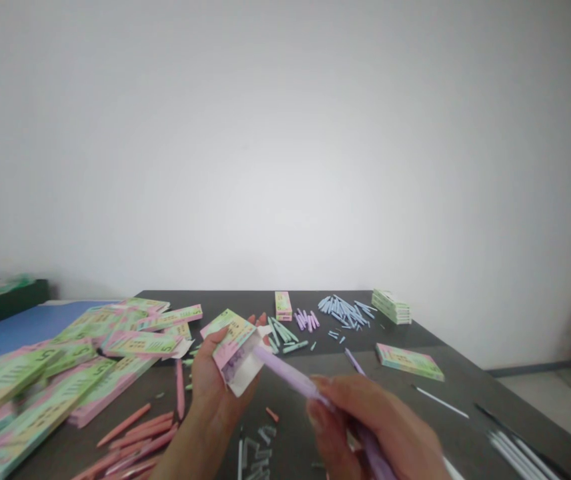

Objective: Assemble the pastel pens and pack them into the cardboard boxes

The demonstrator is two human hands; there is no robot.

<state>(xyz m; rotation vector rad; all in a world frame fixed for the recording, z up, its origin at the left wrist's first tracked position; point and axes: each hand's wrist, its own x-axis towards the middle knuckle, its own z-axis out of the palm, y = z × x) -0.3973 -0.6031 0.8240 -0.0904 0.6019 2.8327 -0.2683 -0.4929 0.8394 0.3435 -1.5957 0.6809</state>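
Observation:
My left hand (210,380) is wrapped round a small green-and-pink box (230,343), held above the dark table (460,393) with its open white flap end turned to the right. My right hand (370,427) is closed on a lilac pen (290,377), whose tip sits at the mouth of the box. A second lilac pen seems to run under the right hand toward the bottom edge. The picture is slightly blurred.
A large heap of the same flat boxes (65,373) covers the left. Pink pens (135,433) lie in front of it. Further back are green pens (285,333), lilac pens (307,320), blue pens (343,310), one upright box (283,305) and box stacks (391,307). White pens (520,453) lie right.

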